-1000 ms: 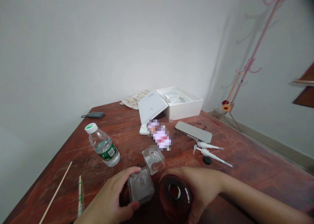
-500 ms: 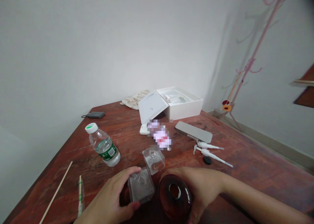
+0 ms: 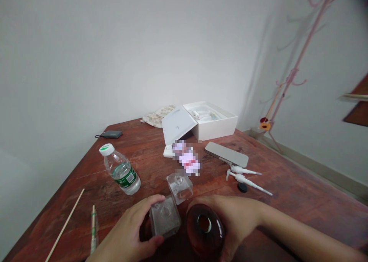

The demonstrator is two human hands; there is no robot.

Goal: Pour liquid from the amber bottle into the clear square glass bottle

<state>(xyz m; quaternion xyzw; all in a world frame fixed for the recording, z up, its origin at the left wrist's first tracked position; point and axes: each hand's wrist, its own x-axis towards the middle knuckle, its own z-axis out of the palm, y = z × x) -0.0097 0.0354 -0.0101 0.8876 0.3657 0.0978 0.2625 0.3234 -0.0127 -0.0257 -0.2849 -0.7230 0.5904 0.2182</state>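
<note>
My left hand (image 3: 135,227) is closed around a clear, square-sided container (image 3: 165,217) with a round opening on top. A dark brown glossy bottle (image 3: 198,241) with an uncapped round mouth is in the grip of my right hand (image 3: 235,223), just to the right. Some of my right fingers are hidden behind the bottle. Beyond the held container stands a second clear square container (image 3: 184,191). Two white pump heads (image 3: 250,181) with long tubes lie to the right, beside a small black cap (image 3: 242,187).
On the reddish wooden table (image 3: 155,170) stands a water bottle (image 3: 126,176) at left, near a bare stick (image 3: 67,220) and wrapped chopsticks (image 3: 93,227). Farther back are a grey flat case (image 3: 227,154), a blurred-out item (image 3: 188,160), an open white box (image 3: 218,128) and a dark pouch-like device (image 3: 112,134).
Both hands keep their grips on the clear container and the brown bottle. Only a very slight shift of the whole view shows.
</note>
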